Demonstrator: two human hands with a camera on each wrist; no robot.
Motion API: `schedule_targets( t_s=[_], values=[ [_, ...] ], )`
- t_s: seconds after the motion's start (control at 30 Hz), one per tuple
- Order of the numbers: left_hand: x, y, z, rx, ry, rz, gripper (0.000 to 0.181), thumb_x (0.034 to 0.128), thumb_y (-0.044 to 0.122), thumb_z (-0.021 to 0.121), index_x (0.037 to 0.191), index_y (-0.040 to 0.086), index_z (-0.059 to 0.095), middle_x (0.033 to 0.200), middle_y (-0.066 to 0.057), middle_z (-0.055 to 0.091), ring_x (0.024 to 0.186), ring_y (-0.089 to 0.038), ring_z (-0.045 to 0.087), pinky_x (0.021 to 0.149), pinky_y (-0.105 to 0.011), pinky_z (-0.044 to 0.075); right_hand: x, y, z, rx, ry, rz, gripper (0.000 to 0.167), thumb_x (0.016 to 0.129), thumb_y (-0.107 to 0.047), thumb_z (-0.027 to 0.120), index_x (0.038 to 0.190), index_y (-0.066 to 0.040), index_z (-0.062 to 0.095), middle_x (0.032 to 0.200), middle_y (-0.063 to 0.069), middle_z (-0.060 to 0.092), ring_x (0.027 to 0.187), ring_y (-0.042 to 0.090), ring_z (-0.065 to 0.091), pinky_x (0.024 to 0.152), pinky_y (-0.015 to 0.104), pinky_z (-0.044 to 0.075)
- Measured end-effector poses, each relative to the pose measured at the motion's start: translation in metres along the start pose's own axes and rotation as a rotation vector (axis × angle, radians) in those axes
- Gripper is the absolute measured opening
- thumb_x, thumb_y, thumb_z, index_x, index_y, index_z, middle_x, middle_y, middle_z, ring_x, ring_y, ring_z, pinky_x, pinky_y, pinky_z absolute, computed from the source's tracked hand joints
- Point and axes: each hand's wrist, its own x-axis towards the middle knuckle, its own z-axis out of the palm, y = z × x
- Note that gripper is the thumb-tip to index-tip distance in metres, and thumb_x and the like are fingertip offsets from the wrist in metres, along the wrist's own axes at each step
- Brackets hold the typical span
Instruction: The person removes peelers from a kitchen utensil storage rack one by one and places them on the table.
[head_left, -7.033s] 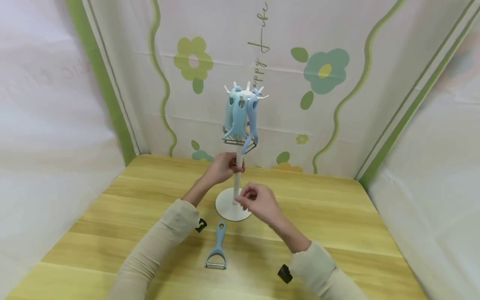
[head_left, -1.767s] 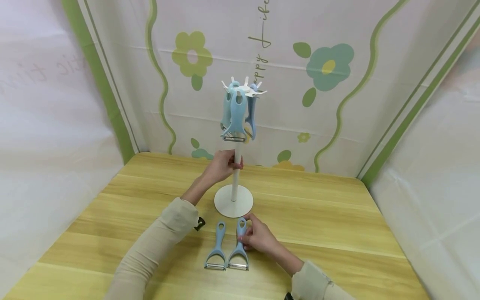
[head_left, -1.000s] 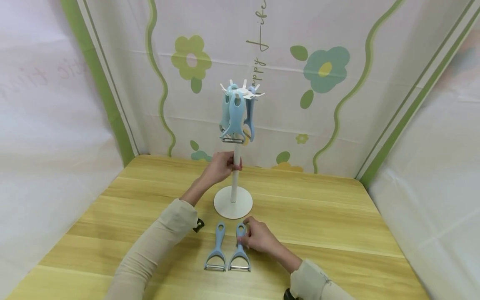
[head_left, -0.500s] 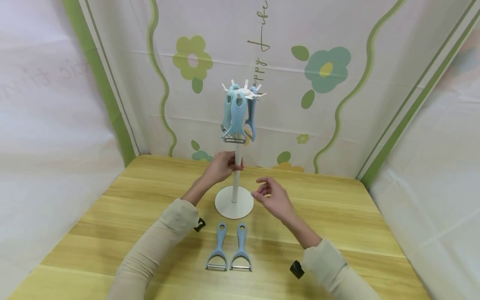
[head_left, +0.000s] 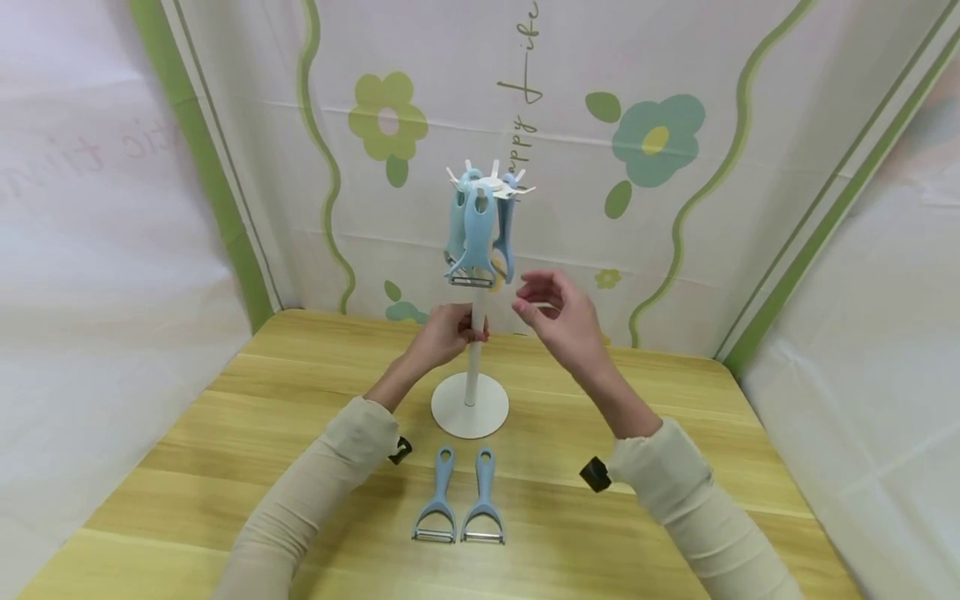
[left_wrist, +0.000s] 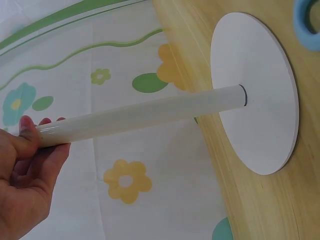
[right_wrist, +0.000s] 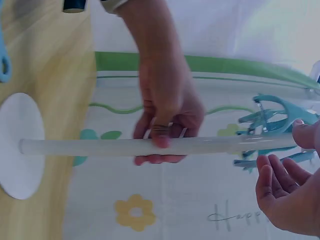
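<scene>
Taken clockwise around the stand's base as the head camera sees it, the left forearm comes up from the lower left. Its left hand [head_left: 442, 335] is at 11 o'clock, thumb and fingers curled around the pole of the upright white stand [head_left: 472, 371]. Below, on the counter [head_left: 555, 533], the left loose peeler [head_left: 443, 477] lies at 7 o'clock, blade end nearest the viewer. Up at 12 o'clock, three peelers hang by their handle holes: a pale teal one [head_left: 457, 225], a light blue one [head_left: 477, 237] in front and a deeper blue one [head_left: 505, 229]. The right loose peeler [head_left: 485, 479] lies at about 6 o'clock, close beside its neighbour. At about 2 o'clock the right hand [head_left: 566, 321] is raised just right of the hanging peelers, fingers bent, thumb apart, holding nothing.

Seven seconds ago only the left loose peeler lay on the counter; now there are two, and the front right of the rack has one fewer. A second ago the right hand gripped the right loose peeler; since then it has let go and risen. The left hand has kept its grip.
</scene>
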Motion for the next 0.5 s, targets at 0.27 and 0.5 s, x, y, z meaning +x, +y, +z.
schedule_targets(
  t_s=[0.27,0.5],
  values=[
    [0.001,0.0,0.0,-0.035,0.006,0.01,0.009,0.0902,-0.01,0.065,0.092,-0.001,0.066,0.089,-0.014,0.071,0.083,-0.022,0.073,0.078,-0.032,0.063,0.023,-0.033,0.004,0.069,-0.007,-0.072,0.042,0.094,-0.012,0.07,0.131,0.001,0.055,0.12,0.016,0.066,0.111,0.024,0.065,0.1,0.037,0.055],
    [0.001,0.001,-0.001,-0.033,-0.007,0.004,0.008,0.0907,-0.009,0.065,0.093,-0.001,0.066,0.088,-0.013,0.071,0.081,-0.021,0.072,0.079,-0.033,0.063,0.037,-0.044,0.016,0.128,-0.007,-0.058,0.041,0.093,-0.012,0.071,0.13,0.0,0.057,0.122,0.015,0.067,0.114,0.024,0.065,0.104,0.037,0.053]
  ],
)
